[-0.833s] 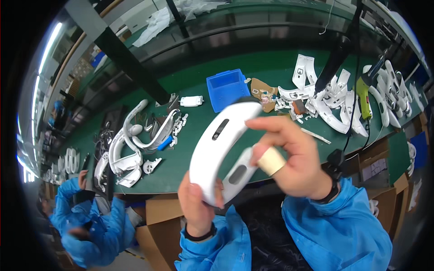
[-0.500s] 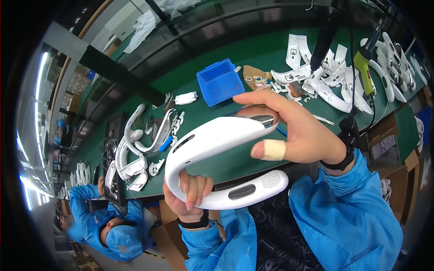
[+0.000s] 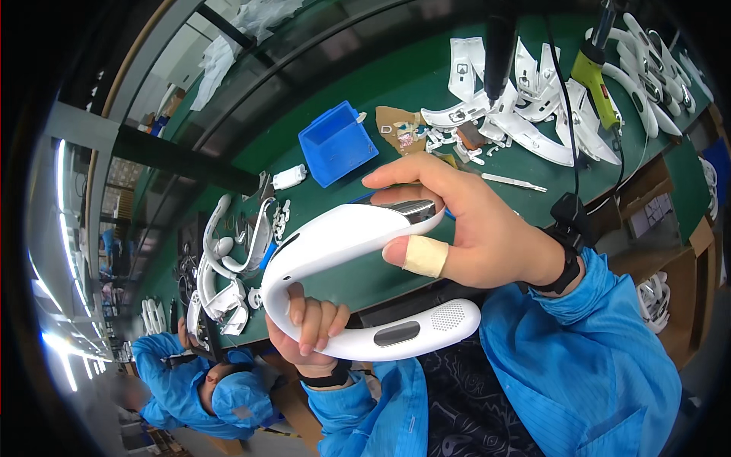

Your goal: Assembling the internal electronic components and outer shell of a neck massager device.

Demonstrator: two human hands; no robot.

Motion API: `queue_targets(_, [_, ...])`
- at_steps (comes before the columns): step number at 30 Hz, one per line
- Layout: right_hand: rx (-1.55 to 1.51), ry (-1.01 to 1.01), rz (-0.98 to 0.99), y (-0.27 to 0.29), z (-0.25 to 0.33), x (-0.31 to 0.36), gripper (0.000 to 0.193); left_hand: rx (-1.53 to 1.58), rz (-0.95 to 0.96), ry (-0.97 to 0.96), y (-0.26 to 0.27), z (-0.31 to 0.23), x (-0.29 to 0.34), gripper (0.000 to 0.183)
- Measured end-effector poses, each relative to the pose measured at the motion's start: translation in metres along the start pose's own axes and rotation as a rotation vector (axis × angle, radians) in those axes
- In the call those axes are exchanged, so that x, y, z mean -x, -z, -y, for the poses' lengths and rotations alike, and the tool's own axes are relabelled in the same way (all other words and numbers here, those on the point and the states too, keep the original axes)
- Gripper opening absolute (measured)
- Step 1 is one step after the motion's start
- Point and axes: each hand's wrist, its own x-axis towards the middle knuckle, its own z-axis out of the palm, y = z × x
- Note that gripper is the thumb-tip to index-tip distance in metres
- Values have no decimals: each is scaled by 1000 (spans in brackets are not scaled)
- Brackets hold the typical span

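Note:
A white U-shaped neckband device [image 3: 335, 236] is held up in front of me, its open side facing right. My left hand [image 3: 308, 327] is closed round its bend, with the fingers curled over the inner side. Round the upper arm's glossy metallic tip [image 3: 415, 209] lies my right hand [image 3: 487, 228]; its thumb, wrapped in a pale bandage [image 3: 425, 256], presses the inner edge and the other fingers lie over the outer side. The lower arm carries a dark oval pad [image 3: 397, 333] and a patch of small holes.
On the green table [image 3: 259, 141] stand a blue bin [image 3: 335, 145], a small white block [image 3: 289, 177], loose white shells [image 3: 529, 137] and tweezers [image 3: 514, 183]. A yellow-green corded tool [image 3: 596, 87] and a black tool [image 3: 499, 53] hang above. At left works another person [image 3: 240, 396].
My right thumb has come in against the upper arm's inner edge. The device has moved slightly left, and the table scene has shifted left and somewhat turned.

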Motion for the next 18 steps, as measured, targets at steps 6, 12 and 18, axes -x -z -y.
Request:
queue_targets(6, [-6, 144, -94, 1, -1, 5, 39, -15, 15, 15, -2, 15, -5, 36])
queue_targets(12, [-68, 144, -138, 3, -5, 14, 35, -77, -7, -42, -7, 18, -4, 37])
queue_targets(18, [365, 97, 104, 52, 18, 40, 57, -324, 41, 107, -22, -13, 0, 52])
